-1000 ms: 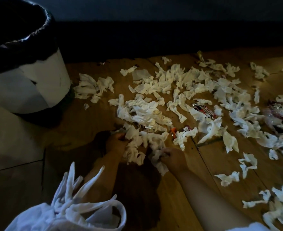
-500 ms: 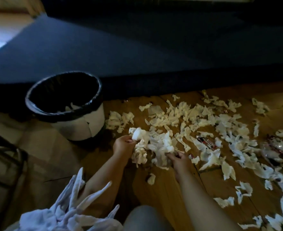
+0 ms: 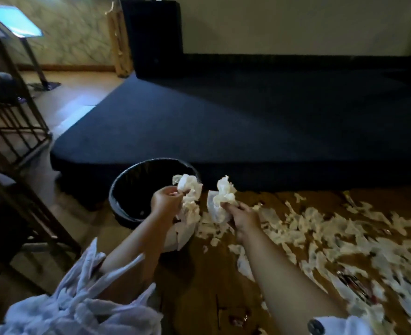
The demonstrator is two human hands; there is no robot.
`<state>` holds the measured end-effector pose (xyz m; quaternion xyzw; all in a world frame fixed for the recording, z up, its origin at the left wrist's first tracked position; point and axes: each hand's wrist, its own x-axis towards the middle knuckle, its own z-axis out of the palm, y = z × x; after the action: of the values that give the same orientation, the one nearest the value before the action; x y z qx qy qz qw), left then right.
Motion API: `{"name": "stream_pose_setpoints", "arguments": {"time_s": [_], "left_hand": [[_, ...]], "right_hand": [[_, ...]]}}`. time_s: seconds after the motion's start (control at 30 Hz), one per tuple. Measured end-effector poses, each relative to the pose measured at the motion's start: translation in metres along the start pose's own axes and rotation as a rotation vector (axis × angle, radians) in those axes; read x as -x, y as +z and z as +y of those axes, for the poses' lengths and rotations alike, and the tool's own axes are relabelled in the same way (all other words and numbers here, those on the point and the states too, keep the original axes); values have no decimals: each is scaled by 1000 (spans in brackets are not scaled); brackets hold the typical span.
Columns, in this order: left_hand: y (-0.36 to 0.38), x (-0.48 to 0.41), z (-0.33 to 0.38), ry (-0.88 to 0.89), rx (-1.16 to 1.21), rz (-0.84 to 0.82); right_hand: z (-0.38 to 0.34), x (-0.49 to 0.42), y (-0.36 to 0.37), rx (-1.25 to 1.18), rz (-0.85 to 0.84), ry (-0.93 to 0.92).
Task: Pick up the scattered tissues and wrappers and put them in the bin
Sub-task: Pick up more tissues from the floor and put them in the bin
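1. the bin (image 3: pixel 124 213), black-lined and open-mouthed, is the landmark; it stands on the wooden floor (image 3: pixel 199 281) against the edge of the dark carpeted platform (image 3: pixel 248 122).
2. the left hand (image 3: pixel 165 204) is closed on a wad of tissues (image 3: pixel 188 197) and hangs over the bin's right rim, nearly above the opening.
3. the right hand (image 3: pixel 244 217) grips a second wad (image 3: pixel 223 197) just right of the bin, outside the rim.
4. judgement: the opening lies left and slightly forward of both hands; the left is nearer and likely needs only to let go, while the right must cross leftward over the rim.
5. scattered tissues (image 3: pixel 320 228) spread well to the bin's right, with a red wrapper (image 3: pixel 349 282) among them; its print is too blurred to read.
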<state>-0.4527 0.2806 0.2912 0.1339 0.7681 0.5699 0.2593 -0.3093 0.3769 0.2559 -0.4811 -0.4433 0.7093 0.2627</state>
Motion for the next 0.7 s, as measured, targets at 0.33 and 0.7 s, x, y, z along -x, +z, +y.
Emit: {"name": "stream_pose_setpoints", "arguments": {"time_s": [0.33, 0.7], "left_hand": [[-47, -101, -14, -97, -45, 233], [-33, -97, -50, -76, -92, 59]], "right_hand": [[-17, -73, 134, 39, -273, 117], [-9, -72, 127, 45, -320, 162]]}}
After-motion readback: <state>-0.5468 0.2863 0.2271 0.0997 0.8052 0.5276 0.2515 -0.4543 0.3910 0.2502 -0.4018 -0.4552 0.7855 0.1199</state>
